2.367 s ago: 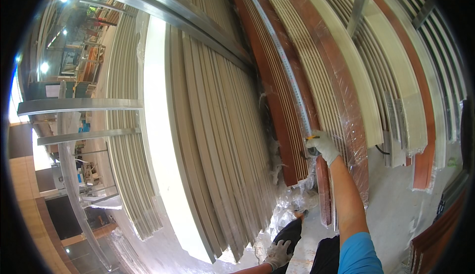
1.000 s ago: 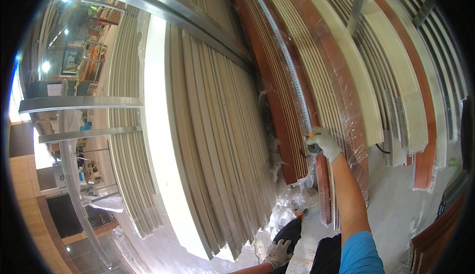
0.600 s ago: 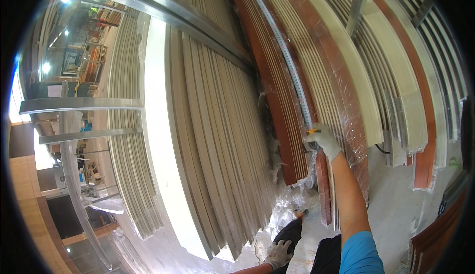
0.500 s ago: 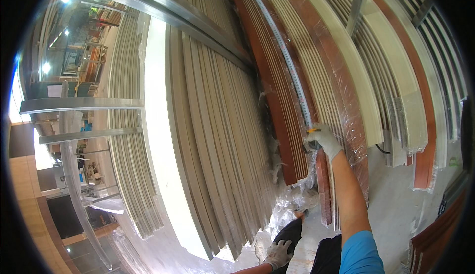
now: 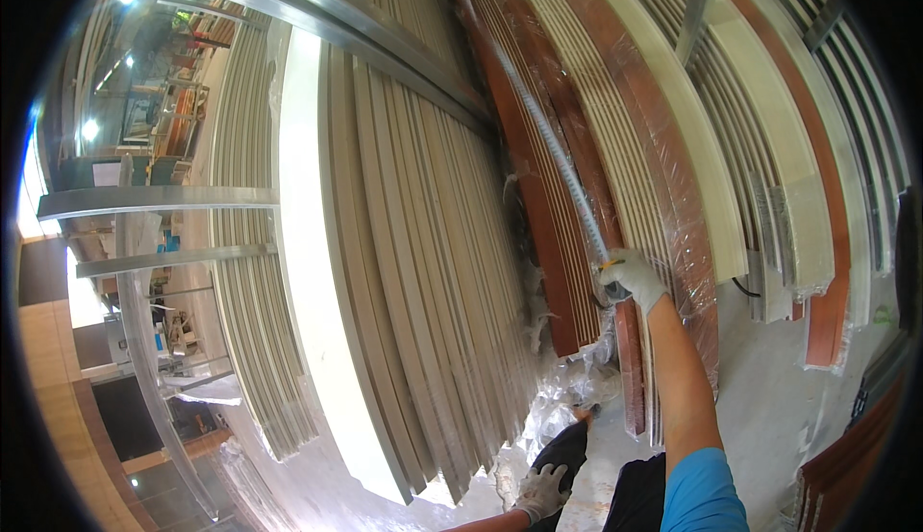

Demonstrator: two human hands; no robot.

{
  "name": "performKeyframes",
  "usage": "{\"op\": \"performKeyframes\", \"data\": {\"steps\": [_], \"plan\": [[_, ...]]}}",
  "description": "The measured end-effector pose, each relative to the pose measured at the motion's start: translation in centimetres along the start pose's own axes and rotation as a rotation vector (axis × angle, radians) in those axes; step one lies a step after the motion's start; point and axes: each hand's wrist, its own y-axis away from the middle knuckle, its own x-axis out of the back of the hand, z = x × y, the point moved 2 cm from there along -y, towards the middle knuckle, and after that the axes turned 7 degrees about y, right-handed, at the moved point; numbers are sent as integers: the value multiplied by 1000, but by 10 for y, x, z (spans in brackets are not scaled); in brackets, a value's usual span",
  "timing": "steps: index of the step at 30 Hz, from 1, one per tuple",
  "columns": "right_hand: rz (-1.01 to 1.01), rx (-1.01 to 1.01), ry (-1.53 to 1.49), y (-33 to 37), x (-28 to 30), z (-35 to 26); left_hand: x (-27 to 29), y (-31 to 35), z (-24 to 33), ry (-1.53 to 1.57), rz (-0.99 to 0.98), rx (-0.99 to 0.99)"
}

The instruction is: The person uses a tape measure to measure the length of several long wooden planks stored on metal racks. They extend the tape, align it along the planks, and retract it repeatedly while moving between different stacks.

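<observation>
My right hand [image 5: 635,278], in a pale work glove, is closed around a tape measure [image 5: 616,291] with a yellow-orange detail, mostly hidden by the glove. From it the long metal tape blade [image 5: 550,144] stretches away over a stack of red-brown and cream slats [image 5: 543,196]. The blade's near end is at my hand; its far end runs to the top of the view. My left hand [image 5: 544,492], also gloved, lies on the dark-clothed knee [image 5: 564,455] with its fingers spread, holding nothing.
Long beige profiles [image 5: 423,244] lie to the left under a metal crossbar [image 5: 336,18]. More cream and brown plastic-wrapped panels [image 5: 769,148] stand to the right. Crumpled clear film [image 5: 567,388] lies by the stack's near end. Metal rack arms [image 5: 159,202] jut out at far left.
The tape blade has twisted and shifted slightly, so its face shows narrower and greyer. My right hand has moved a little right and down with the tape measure. My left hand stays on the knee.
</observation>
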Motion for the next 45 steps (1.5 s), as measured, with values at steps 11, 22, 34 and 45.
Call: {"op": "performKeyframes", "data": {"steps": [11, 22, 34, 45], "plan": [[273, 27, 165, 20, -10, -1, -4, 0, 3, 2, 29, 18], [603, 116, 628, 166, -31, 29, 33, -56, 39, 836, 550, -316], [454, -166, 455, 343, -4, 56, 251, -158, 228, 1671, 530, -198], [394, -110, 656, 404, 10, 79, 287, -138, 237, 1808, 405, -403]]}}
